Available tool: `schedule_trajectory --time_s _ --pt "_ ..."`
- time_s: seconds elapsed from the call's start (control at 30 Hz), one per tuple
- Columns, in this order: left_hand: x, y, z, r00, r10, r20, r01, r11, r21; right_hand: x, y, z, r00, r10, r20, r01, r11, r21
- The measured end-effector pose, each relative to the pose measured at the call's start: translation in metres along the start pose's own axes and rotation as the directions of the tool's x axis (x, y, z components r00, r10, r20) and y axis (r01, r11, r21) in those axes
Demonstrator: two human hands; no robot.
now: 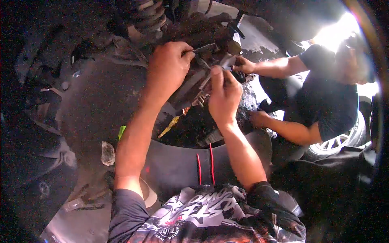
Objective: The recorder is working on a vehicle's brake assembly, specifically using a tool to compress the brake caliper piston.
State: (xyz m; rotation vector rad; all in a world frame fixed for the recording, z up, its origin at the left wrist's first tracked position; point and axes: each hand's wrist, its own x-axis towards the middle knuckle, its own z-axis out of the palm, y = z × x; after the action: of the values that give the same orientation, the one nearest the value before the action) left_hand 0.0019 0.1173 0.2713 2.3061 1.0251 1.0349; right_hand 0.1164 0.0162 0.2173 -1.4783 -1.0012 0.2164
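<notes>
Under a vehicle, my left hand (169,69) is closed on a thin metal tool (204,47) that reaches toward the dark, dirty metal assembly (190,28). My right hand (225,95) is closed, thumb raised, on a second slim metal tool (203,63) angled up toward the left one. A silvery cylindrical piece (227,60) lies just beside my right fingers; whether I touch it is unclear. A co-worker's upper hand (245,65) grips near that piece, and their lower hand (259,118) is farther down, beside the dark ground.
A rusty coil spring (148,18) stands above. A yellow item (170,125), a green item (121,131) and a pale lump (108,154) are below. A dark pad with red trim (170,162) is near me. The co-worker (324,93) crouches right, before a wheel (336,143).
</notes>
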Motion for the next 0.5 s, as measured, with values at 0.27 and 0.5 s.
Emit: schedule_trajectory --time_s 0.27,0.5 --pt "-0.003 -0.001 0.002 0.999 0.041 -0.027 -0.040 0.999 0.023 -0.026 0.008 -0.024 0.999 -0.009 0.050 0.014 0.995 -0.102" --pt "-0.004 0.000 0.007 0.995 0.041 -0.089 -0.042 0.999 -0.008 -0.008 -0.005 -0.033 0.962 -0.236 0.134 0.272 0.835 -0.479"
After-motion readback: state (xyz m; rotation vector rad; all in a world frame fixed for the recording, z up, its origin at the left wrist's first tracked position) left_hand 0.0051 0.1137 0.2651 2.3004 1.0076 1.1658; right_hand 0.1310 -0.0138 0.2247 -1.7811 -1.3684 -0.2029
